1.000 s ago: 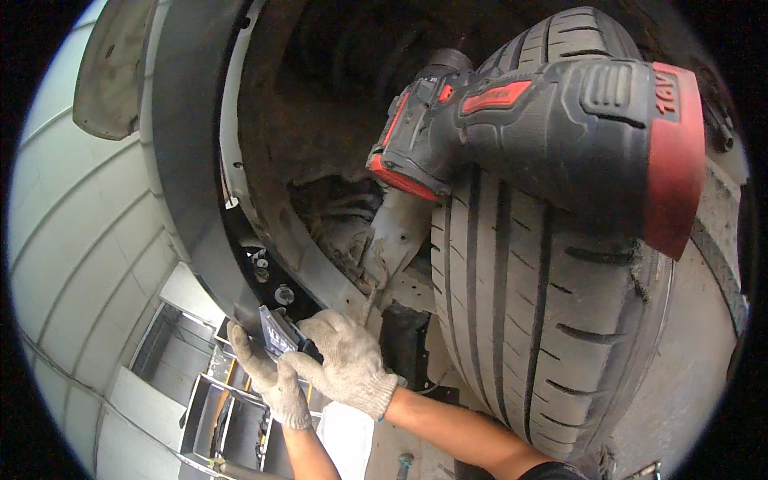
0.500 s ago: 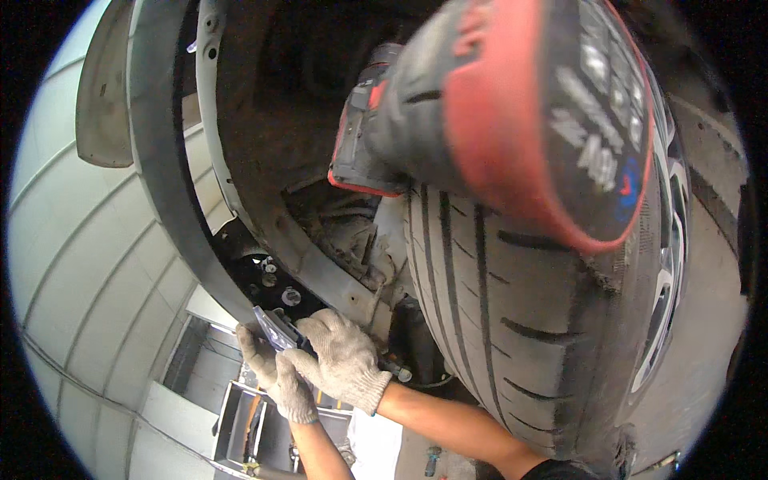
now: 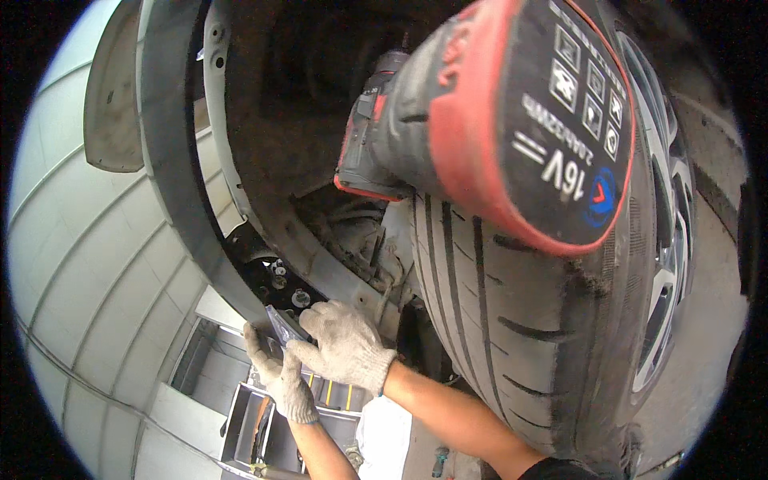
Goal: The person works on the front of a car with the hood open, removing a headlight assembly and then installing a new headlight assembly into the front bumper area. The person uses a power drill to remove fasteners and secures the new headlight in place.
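Both my hands wear off-white knit work gloves and meet at the lower end of a curved grey wheel-arch edge point(image 3: 164, 152). Between them is a small dark part with a glossy, bluish clear face point(image 3: 288, 326); its kind is not plain. My left hand point(image 3: 282, 382) grips it from below, thumb up against it and fingers along the outer side. Over its inner side bends my right hand point(image 3: 346, 346), fingers closed on it, fingertips partly hidden. Just above the gloves is a dark opening point(image 3: 280, 284) with round silvery fittings inside.
A red and black cordless drill point(image 3: 480, 128) rests on the tyre point(image 3: 512, 336), its base filling the upper view. Below my hands stand an open grey tool case point(image 3: 240, 416) and a white sheet point(image 3: 384, 432). A pale panelled wall point(image 3: 88, 264) lies left.
The whole view has shifted slightly, and the drill's base shows more sharply. Both hands keep their grip on the small part; its glossy face is turned a little differently.
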{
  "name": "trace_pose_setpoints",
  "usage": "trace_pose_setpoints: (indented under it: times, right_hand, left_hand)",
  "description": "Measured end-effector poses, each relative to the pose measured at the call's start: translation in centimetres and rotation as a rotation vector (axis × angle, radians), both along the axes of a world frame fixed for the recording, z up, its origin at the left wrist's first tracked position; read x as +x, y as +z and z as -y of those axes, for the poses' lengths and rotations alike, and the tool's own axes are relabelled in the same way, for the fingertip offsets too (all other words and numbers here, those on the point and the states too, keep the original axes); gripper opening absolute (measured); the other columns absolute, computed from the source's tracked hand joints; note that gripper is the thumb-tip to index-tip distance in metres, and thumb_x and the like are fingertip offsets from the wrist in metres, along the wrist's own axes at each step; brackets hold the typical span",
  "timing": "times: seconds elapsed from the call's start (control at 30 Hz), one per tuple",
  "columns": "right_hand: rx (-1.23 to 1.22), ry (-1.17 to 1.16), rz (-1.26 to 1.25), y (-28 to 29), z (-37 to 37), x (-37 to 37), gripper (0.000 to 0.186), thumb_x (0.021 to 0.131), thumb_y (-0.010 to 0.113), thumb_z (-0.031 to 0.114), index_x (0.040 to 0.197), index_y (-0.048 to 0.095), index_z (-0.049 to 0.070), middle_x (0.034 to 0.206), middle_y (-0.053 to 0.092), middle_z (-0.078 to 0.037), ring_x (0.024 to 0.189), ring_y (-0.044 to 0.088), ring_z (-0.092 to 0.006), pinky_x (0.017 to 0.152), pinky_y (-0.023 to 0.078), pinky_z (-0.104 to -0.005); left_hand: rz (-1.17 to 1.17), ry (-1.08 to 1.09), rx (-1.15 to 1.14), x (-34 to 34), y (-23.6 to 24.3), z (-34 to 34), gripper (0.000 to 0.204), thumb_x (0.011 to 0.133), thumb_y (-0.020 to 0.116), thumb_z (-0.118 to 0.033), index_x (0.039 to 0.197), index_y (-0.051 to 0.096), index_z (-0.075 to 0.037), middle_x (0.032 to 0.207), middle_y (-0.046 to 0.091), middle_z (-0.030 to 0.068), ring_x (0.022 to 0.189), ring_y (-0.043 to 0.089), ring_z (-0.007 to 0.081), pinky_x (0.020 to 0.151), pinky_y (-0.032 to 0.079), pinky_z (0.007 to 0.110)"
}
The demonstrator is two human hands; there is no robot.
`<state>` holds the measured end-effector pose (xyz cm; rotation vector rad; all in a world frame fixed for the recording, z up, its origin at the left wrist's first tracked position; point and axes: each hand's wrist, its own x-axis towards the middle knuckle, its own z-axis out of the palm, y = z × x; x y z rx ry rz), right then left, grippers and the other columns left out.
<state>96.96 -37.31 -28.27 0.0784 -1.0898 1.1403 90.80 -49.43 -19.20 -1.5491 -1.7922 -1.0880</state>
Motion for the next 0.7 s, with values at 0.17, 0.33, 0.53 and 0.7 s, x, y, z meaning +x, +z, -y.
trace_pose_setpoints:
  times: [0.17, 0.33, 0.53, 0.7]
  right_hand:
    - [0.018, -0.030, -0.023, 0.0, -0.3, -0.1, 0.040, 0.084, 0.066, 0.041, 0.084, 0.063, 0.001, 0.086, 0.063, -0.020, 0.084, 0.062, -0.0389, 0.076, 0.050, -0.0494]
    - [-0.032, -0.022, 0.104, 0.7, 0.3, 1.7, 0.040, 0.086, 0.063, 0.041, 0.083, 0.065, 0.002, 0.086, 0.065, -0.021, 0.086, 0.064, -0.0398, 0.077, 0.050, -0.0505]
    - [-0.012, 0.055, 0.138, 1.1, 0.4, 0.7, 0.039, 0.082, 0.069, 0.041, 0.077, 0.066, 0.003, 0.081, 0.064, -0.019, 0.080, 0.063, -0.0387, 0.071, 0.048, -0.0492]
    - [-0.091, 0.125, 0.227, 2.0, 0.7, 1.1, 0.037, 0.078, 0.074, 0.039, 0.076, 0.067, 0.003, 0.077, 0.064, -0.017, 0.073, 0.063, -0.0341, 0.065, 0.049, -0.0433]
  left_hand:
    - [0.006, -0.044, -0.030, 0.1, 0.1, -0.1, 0.091, 0.080, 0.074, -0.009, 0.157, 0.026, -0.005, 0.160, 0.030, 0.0152, 0.148, 0.028, 0.0289, 0.122, 0.019, 0.043]
    - [0.064, -0.054, 0.011, 0.5, -0.5, 0.3, 0.092, 0.080, 0.076, -0.009, 0.156, 0.025, -0.003, 0.160, 0.029, 0.0155, 0.148, 0.028, 0.0297, 0.121, 0.022, 0.042]
    - [-0.180, 0.084, 0.040, -0.7, -1.3, 1.0, 0.085, 0.081, 0.077, -0.019, 0.152, 0.034, -0.004, 0.157, 0.032, 0.0201, 0.146, 0.032, 0.0332, 0.120, 0.025, 0.042]
    - [-0.587, 0.268, 0.002, -0.2, -7.5, 2.9, 0.063, 0.079, 0.072, -0.015, 0.137, 0.051, 0.001, 0.142, 0.046, 0.0272, 0.131, 0.044, 0.0478, 0.111, 0.034, 0.058]
